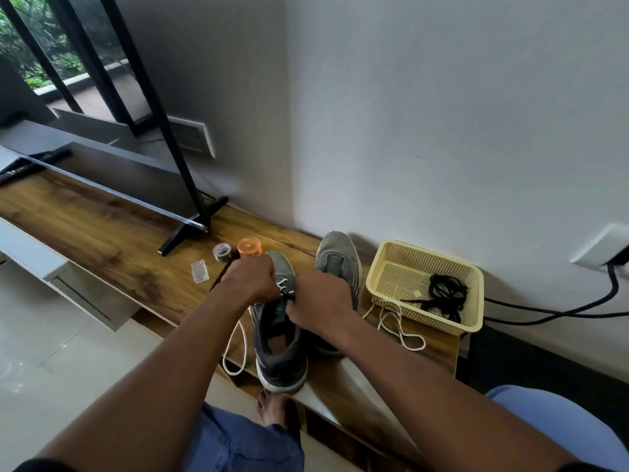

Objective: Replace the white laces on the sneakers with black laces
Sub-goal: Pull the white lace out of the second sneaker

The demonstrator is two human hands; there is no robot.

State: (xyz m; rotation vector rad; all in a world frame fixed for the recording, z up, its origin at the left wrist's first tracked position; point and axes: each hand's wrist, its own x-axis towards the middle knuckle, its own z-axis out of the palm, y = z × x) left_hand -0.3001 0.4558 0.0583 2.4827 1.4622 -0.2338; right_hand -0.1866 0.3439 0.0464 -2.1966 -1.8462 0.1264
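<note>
Black lace ends [288,296] show between the two hands at the tongue of the near sneaker [279,338], which stands at the front edge of the wooden surface [112,240]. The left hand [253,279] and the right hand [320,303] are both curled tight, seemingly pinching lace, though the knuckles hide exactly what each grips. White lace [235,349] hangs off the front edge beside the shoe, so this looks like rethreading mid-way; next likely calls for feeding a tip through an eyelet. The far sneaker [337,257] stands nearer the wall, another white lace [398,330] before the yellow basket [381,287] holding a coiled black lace [446,294].
</note>
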